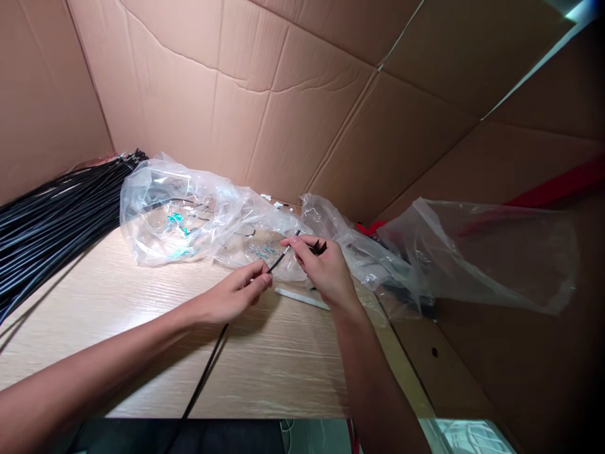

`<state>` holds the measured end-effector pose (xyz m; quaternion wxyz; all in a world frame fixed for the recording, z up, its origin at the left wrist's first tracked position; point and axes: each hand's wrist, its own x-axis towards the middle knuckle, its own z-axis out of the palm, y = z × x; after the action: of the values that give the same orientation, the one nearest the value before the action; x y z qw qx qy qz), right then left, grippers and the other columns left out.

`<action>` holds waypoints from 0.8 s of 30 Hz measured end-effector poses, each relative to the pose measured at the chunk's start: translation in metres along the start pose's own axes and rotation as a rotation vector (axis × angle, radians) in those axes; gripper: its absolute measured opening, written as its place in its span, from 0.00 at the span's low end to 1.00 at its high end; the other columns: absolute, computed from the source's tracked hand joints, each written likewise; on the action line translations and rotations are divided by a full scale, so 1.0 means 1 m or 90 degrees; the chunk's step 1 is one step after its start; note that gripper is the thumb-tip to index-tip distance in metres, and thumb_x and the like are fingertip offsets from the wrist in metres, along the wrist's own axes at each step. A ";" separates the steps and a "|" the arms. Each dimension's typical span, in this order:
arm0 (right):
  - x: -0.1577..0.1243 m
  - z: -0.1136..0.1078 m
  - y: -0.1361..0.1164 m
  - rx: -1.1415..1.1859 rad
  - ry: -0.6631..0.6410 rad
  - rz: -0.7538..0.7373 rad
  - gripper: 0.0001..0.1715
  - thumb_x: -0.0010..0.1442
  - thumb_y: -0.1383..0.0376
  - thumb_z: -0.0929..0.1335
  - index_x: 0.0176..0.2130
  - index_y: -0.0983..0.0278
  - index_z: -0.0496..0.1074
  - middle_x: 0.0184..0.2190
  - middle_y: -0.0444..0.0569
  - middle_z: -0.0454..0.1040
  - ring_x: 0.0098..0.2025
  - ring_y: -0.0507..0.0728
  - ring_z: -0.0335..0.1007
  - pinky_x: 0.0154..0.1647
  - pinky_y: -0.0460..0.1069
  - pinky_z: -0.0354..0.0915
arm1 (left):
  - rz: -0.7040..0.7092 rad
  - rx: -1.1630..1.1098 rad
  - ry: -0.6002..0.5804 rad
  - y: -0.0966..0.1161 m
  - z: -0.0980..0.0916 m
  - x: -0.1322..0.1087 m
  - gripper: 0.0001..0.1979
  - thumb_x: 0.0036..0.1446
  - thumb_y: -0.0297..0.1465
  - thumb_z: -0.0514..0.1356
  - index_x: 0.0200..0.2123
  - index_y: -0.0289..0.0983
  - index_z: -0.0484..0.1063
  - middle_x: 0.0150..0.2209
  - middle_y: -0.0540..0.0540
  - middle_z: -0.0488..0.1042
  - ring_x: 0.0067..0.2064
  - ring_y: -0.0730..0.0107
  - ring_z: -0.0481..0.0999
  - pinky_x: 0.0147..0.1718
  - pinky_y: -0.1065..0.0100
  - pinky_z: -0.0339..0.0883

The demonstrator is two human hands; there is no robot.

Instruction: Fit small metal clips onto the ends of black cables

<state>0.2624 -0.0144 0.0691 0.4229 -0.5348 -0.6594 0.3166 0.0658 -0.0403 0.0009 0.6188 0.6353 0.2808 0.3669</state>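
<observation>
Pinching black cable [280, 260] in both hands [231, 293] [326, 271]

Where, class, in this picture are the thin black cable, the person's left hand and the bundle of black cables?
Thin black cable [278, 260]: head view, on the stretch between the two hands.
Left hand [231, 295]: head view, on the back of the hand.
Bundle of black cables [57, 236]: head view, on the middle of the bundle.

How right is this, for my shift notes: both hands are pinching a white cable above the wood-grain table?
Not quite: the cable pinched by the left hand and right hand is black, not white, as the head view shows. Both hands are pinching it above the wood-grain table.
</observation>
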 end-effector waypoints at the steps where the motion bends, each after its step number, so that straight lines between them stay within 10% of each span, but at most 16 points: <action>1: 0.001 0.002 0.002 0.032 0.003 -0.004 0.22 0.65 0.50 0.72 0.39 0.65 0.86 0.20 0.40 0.59 0.25 0.51 0.53 0.26 0.48 0.52 | 0.025 0.059 0.050 -0.001 0.002 0.000 0.19 0.77 0.45 0.49 0.35 0.40 0.60 0.29 0.54 0.60 0.30 0.71 0.60 0.29 0.69 0.55; 16: -0.011 0.028 0.001 0.304 0.237 0.019 0.18 0.62 0.52 0.75 0.33 0.66 0.81 0.20 0.38 0.56 0.21 0.48 0.47 0.22 0.48 0.45 | 0.079 0.200 0.059 0.013 0.012 -0.006 0.22 0.78 0.43 0.45 0.30 0.42 0.55 0.24 0.55 0.56 0.25 0.71 0.57 0.28 0.67 0.52; 24: -0.002 -0.055 -0.007 0.232 0.477 -0.083 0.15 0.61 0.59 0.74 0.26 0.62 0.76 0.21 0.40 0.59 0.19 0.48 0.47 0.21 0.50 0.44 | 0.077 0.191 0.095 0.005 0.008 -0.011 0.22 0.78 0.43 0.46 0.29 0.42 0.55 0.24 0.55 0.56 0.25 0.71 0.57 0.27 0.67 0.52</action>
<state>0.3089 -0.0199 0.0986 0.7403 -0.4869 -0.4256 0.1839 0.0653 -0.0538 0.0049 0.4716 0.7071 0.3390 0.4034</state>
